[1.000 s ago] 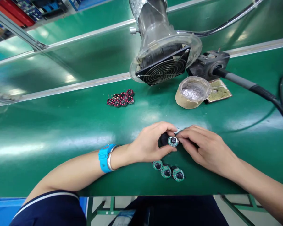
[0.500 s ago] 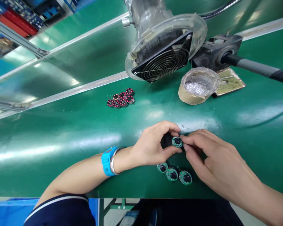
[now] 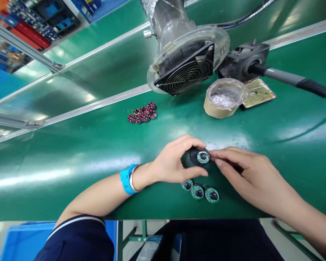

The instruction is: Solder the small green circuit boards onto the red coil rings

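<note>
A round green circuit board (image 3: 203, 157) with a black part in its middle sits at the end of a dark, rounded black piece (image 3: 194, 156). My left hand (image 3: 176, 159) curves around this pair from the left. Its upper fingertips reach the black piece's top edge, while the thumb is spread below with a gap to the board. From the right, my right hand (image 3: 250, 170) has its index finger and thumb close together at the board's edge; any wire between them is too small to see. Just below lie three similar round boards (image 3: 197, 192) on the green table.
Several red-and-black coils (image 3: 142, 114) with thin leads stand grouped farther back. A fume-extractor hood (image 3: 188, 69) with a fan grille hangs over the table. Behind my right hand are a tape roll (image 3: 220, 111) holding solder scraps, a sponge tray (image 3: 260, 95) and a soldering iron (image 3: 285, 77) in its stand.
My left thumb has come away from the board, and the left hand's grip has loosened. My right fingers stay at the board's right edge. The view has shifted slightly.
</note>
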Demonstrator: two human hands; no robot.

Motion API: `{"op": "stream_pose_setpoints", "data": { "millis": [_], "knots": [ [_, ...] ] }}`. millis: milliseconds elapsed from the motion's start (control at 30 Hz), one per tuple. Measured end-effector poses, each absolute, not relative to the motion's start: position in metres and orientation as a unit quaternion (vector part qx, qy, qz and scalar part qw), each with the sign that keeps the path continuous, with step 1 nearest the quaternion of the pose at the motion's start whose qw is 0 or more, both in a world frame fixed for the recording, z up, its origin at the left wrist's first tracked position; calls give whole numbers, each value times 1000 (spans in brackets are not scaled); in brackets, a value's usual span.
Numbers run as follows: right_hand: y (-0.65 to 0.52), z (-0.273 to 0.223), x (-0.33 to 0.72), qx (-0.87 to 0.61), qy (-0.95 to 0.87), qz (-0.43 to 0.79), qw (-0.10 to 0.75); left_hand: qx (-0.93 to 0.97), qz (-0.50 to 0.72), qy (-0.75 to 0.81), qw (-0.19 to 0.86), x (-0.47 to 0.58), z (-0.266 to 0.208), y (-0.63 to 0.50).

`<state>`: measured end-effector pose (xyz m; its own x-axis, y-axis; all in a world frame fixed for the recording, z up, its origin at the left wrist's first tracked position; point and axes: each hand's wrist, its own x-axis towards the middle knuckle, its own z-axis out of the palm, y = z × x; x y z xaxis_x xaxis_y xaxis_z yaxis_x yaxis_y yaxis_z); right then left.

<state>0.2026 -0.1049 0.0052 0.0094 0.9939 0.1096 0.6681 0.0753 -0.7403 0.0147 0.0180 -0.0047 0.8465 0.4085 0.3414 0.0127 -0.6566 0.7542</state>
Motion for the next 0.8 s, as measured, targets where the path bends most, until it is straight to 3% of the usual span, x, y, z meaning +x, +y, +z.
{"op": "stream_pose_setpoints", "data": {
  "millis": [300, 500, 800],
  "knots": [
    [-106, -5, 194, -627, -670, 177, 356, 887, 257, 138, 357, 20, -2, 12],
    [-112, -5, 197, -645, -680, 101, 333, 896, 247, 83, 359, 20, -4, 17],
    [-155, -9, 192, -632, -677, 117, 358, 947, 174, 70, 261, 21, 5, 19]
  ]
}}
